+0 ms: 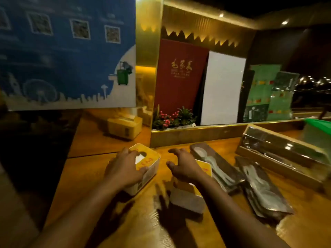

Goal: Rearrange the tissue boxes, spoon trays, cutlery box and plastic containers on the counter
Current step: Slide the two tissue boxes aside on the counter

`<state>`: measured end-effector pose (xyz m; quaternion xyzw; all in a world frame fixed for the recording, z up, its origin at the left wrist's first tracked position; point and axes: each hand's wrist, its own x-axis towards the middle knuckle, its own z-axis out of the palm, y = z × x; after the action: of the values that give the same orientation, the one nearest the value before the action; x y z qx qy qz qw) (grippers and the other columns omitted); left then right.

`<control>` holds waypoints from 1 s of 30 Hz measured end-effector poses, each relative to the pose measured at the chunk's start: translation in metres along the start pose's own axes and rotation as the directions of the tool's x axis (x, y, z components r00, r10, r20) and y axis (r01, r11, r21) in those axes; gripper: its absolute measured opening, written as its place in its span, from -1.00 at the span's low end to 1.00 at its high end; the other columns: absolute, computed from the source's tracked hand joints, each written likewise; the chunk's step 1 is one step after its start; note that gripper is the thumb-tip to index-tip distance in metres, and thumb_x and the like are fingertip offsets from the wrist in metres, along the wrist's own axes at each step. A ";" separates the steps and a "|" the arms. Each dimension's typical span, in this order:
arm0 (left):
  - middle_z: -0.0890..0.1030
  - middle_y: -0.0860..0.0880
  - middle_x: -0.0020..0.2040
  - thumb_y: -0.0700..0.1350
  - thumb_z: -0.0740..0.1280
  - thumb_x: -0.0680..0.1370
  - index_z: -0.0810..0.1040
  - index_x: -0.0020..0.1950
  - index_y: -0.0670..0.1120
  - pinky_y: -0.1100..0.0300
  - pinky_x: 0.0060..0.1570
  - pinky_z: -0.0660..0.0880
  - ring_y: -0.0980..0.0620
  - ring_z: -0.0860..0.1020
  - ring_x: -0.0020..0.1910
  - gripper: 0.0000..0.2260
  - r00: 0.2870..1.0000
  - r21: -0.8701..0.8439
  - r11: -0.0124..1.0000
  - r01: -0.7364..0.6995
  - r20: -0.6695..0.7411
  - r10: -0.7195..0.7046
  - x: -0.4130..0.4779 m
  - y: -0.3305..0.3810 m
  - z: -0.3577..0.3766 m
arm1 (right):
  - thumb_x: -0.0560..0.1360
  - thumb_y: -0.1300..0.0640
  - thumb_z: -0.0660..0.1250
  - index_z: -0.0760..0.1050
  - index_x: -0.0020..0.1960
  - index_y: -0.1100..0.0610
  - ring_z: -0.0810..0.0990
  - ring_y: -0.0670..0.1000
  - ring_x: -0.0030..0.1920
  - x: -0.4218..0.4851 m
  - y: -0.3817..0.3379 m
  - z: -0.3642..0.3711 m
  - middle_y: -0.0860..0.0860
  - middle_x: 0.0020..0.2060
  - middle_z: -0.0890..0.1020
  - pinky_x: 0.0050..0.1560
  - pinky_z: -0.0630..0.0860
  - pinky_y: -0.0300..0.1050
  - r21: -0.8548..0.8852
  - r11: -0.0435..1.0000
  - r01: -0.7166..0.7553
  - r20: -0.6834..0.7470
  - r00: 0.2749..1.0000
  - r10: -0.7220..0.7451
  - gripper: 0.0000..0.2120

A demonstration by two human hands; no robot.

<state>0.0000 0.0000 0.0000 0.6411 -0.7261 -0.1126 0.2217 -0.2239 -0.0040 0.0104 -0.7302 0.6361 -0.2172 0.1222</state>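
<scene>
Two yellow-topped tissue boxes stand on the wooden counter (111, 221). My left hand (123, 169) grips the left tissue box (148, 160) from above, fingers around its near end. My right hand (184, 167) hovers over the right tissue box (189, 196) with fingers spread, and I cannot tell if it touches the lid. To the right lie two dark spoon trays (220, 169) (263, 192) side by side, each with pale spoons. Behind them sits a long wooden cutlery box (283, 153) with a clear lid. A clear plastic container with a green lid (318, 127) stands at the far right.
A third tissue box (125, 127) stands further back on the left. A gold-edged partition (197, 135) with a small flower arrangement (172, 119), a red menu (179, 76) and a white board rises behind the counter. A blue poster (68, 51) fills the upper left.
</scene>
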 end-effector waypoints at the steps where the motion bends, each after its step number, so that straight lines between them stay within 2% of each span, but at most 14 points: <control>1: 0.38 0.01 0.35 0.36 0.35 0.40 0.41 0.41 0.13 -0.05 0.16 0.51 -0.07 0.44 0.28 -0.36 1.000 0.037 0.999 0.008 0.013 -0.008 -0.002 -0.004 0.003 | 0.52 -0.04 0.35 0.31 0.47 0.05 0.45 0.19 0.31 0.006 -0.008 0.009 0.16 0.37 0.43 0.27 0.43 0.06 -0.009 1.000 0.009 0.032 0.999 -0.009 -0.44; 3: 0.35 -0.03 0.41 0.45 0.26 0.38 0.42 0.40 0.11 -0.09 0.23 0.45 -0.09 0.39 0.34 -0.32 1.000 0.115 0.993 -0.008 0.018 0.006 -0.007 -0.010 0.016 | 0.52 -0.04 0.32 0.19 0.53 0.05 0.39 0.25 0.35 0.019 -0.019 0.025 0.21 0.41 0.38 0.30 0.40 0.13 -0.090 0.995 0.042 0.093 0.995 -0.034 -0.36; 5: 0.34 -0.04 0.42 0.48 0.19 0.39 0.44 0.37 0.11 -0.09 0.26 0.42 -0.09 0.35 0.35 -0.32 1.000 0.076 0.997 -0.015 0.012 0.014 -0.013 -0.019 0.027 | 0.52 -0.05 0.29 0.06 0.57 0.00 0.31 0.30 0.42 0.034 -0.024 0.040 0.24 0.46 0.30 0.37 0.32 0.19 -0.196 0.979 0.051 0.164 0.986 -0.019 -0.30; 7: 0.35 -0.01 0.40 0.42 0.26 0.40 0.45 0.36 0.11 -0.05 0.26 0.42 -0.06 0.34 0.35 -0.37 0.998 0.021 0.999 -0.044 -0.042 0.045 -0.017 -0.031 0.034 | 0.53 -0.06 0.27 -0.01 0.58 -0.02 0.21 0.30 0.47 0.043 -0.023 0.052 0.25 0.49 0.24 0.45 0.15 0.25 -0.304 0.951 0.059 0.241 0.970 0.017 -0.27; 9: 0.36 0.03 0.41 0.34 0.35 0.41 0.45 0.36 0.12 -0.03 0.27 0.42 -0.04 0.34 0.37 -0.41 0.993 -0.015 0.996 -0.089 -0.078 0.087 -0.021 -0.043 0.037 | 0.53 -0.07 0.28 0.03 0.56 0.01 0.18 0.30 0.47 0.044 -0.026 0.060 0.27 0.46 0.26 0.47 0.04 0.29 -0.373 0.924 0.087 0.288 0.957 0.026 -0.29; 11: 0.36 0.07 0.42 0.29 0.39 0.40 0.47 0.35 0.14 -0.01 0.24 0.45 -0.02 0.37 0.35 -0.44 0.990 -0.041 0.994 -0.106 -0.100 0.101 -0.023 -0.053 0.036 | 0.50 -0.07 0.31 0.19 0.46 0.02 0.26 0.31 0.42 0.039 -0.030 0.064 0.27 0.36 0.36 0.46 0.04 0.30 -0.384 0.917 0.102 0.262 0.965 0.002 -0.40; 13: 0.35 0.11 0.43 0.25 0.46 0.38 0.49 0.30 0.14 0.03 0.18 0.49 -0.01 0.40 0.33 -0.47 0.987 -0.096 0.991 -0.095 -0.137 0.082 -0.025 -0.066 0.035 | 0.49 -0.09 0.32 0.30 0.35 0.01 0.38 0.29 0.31 0.030 -0.034 0.066 0.20 0.21 0.45 0.43 0.13 0.26 -0.365 0.924 0.111 0.179 0.983 -0.047 -0.51; 16: 0.27 0.12 0.50 0.19 0.54 0.34 0.48 0.19 0.13 0.09 0.14 0.52 0.01 0.39 0.37 -0.51 0.984 -0.187 0.980 -0.074 -0.175 0.041 -0.030 -0.085 0.033 | 0.49 -0.18 0.34 0.23 0.47 0.03 0.40 0.23 0.28 0.009 -0.042 0.073 0.15 0.21 0.48 0.44 0.15 0.21 -0.376 0.918 0.124 0.130 0.988 -0.080 -0.36; 18: 0.24 0.09 0.52 0.15 0.56 0.34 0.48 0.18 0.10 0.14 0.16 0.49 0.00 0.37 0.39 -0.51 0.983 -0.221 0.973 -0.074 -0.179 0.034 -0.036 -0.094 0.031 | 0.48 -0.22 0.32 0.32 0.35 -0.02 0.43 0.19 0.24 -0.006 -0.047 0.080 0.10 0.14 0.51 0.44 0.16 0.20 -0.386 0.908 0.166 0.091 0.986 -0.142 -0.48; 20: 0.29 0.06 0.50 0.11 0.57 0.35 0.50 0.20 0.06 0.11 0.22 0.47 -0.01 0.36 0.41 -0.50 0.981 -0.246 0.965 -0.095 -0.187 0.049 -0.044 -0.100 0.031 | 0.50 -0.21 0.30 0.36 0.25 -0.08 0.44 0.15 0.23 -0.018 -0.050 0.084 0.06 0.11 0.51 0.47 0.10 0.20 -0.376 0.910 0.176 0.071 0.984 -0.161 -0.61; 25: 0.42 0.00 0.43 0.00 0.59 0.34 0.55 0.14 0.01 0.03 0.30 0.43 -0.05 0.36 0.44 -0.57 0.973 -0.291 0.951 -0.099 -0.227 0.032 -0.060 -0.104 0.033 | 0.53 -0.16 0.29 0.32 0.39 -0.10 0.40 0.12 0.30 -0.036 -0.053 0.088 0.04 0.19 0.50 0.51 -0.01 0.24 -0.394 0.903 0.172 0.044 0.985 -0.169 -0.53; 30: 0.43 0.02 0.40 0.00 0.59 0.34 0.56 0.12 -0.02 0.20 0.24 0.37 0.02 0.38 0.39 -0.58 0.976 -0.315 0.941 -0.121 -0.212 0.055 -0.065 -0.093 0.035 | 0.53 -0.14 0.30 0.33 0.38 -0.08 0.39 0.08 0.29 -0.048 -0.049 0.078 0.02 0.17 0.49 0.53 -0.10 0.20 -0.401 0.901 0.166 0.049 0.986 -0.159 -0.55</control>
<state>0.0710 0.0457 -0.0837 0.5704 -0.6995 -0.1560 0.4012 -0.1484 0.0433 -0.0435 -0.7918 0.6031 -0.0853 -0.0445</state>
